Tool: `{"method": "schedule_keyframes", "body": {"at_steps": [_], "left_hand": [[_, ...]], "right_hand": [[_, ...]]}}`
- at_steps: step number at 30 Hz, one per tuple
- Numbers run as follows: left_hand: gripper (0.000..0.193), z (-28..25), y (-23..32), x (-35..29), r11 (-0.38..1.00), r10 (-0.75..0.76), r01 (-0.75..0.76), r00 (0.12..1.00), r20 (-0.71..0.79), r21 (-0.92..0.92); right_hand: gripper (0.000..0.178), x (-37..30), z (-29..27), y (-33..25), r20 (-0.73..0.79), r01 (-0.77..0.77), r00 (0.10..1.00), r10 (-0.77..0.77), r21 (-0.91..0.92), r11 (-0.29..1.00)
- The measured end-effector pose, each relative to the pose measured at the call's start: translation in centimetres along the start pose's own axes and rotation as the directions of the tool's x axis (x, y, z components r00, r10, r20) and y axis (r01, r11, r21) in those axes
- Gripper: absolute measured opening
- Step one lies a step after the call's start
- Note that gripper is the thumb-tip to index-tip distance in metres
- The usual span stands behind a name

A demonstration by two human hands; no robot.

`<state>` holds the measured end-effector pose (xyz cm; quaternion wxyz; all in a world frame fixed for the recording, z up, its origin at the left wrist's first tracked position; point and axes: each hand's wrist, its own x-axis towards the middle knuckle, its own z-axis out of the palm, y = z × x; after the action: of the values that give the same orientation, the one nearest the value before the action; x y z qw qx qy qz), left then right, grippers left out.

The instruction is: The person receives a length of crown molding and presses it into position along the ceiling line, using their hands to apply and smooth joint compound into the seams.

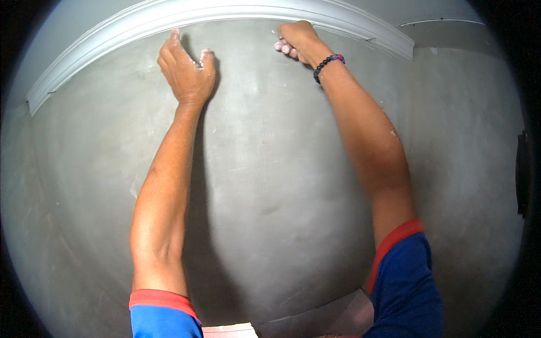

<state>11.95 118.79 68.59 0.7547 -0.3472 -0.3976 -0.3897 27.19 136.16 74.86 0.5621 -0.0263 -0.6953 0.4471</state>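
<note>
A white crown moulding (pixel 242 11) runs along the top of a grey wall (pixel 282 169). My left hand (pixel 189 76) is raised to the wall just under the moulding, its fingers and thumb apart and white paste on the thumb and fingertips. Further right, my right hand (pixel 301 44) is close below the moulding's lower edge. Its fingers are curled in, with whitish paste over the fingertips; whatever they may hold is hidden or too small to name. A dark beaded bracelet (pixel 327 66) circles my right wrist.
Nails stick out of the moulding near its left end and its right end (pixel 370 40). The ceiling (pixel 439 11) meets the walls above. A dark object (pixel 522 174) is at the far right edge. Low in the middle lies a pale, pinkish flat piece (pixel 230 330).
</note>
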Motion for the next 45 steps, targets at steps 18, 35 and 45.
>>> {"method": "schedule_keyframes", "body": {"at_steps": [18, 35, 45], "left_hand": [[0.078, 2.1, 11.0, -3.8, 0.998, -0.017, 0.014, 0.998, -0.06, -0.056], [0.075, 1.0, 9.6, -3.8, 0.985, -0.111, 0.091, 0.985, -0.131, -0.149], [0.073, -0.4, 9.3, -3.7, 0.98, -0.136, 0.123, 0.988, -0.074, -0.157]], "right_hand": [[0.029, 0.9, -11.5, 2.1, 0.393, 0.21, 0.864, -0.315, 0.288, 0.934], [0.049, 1.7, -8.3, 0.0, 0.744, 0.336, 0.221, -0.63, -0.665, -0.667], [0.06, 3.1, -11.6, 1.9, 0.769, 0.171, 0.125, -0.627, -0.639, -0.75]]}}
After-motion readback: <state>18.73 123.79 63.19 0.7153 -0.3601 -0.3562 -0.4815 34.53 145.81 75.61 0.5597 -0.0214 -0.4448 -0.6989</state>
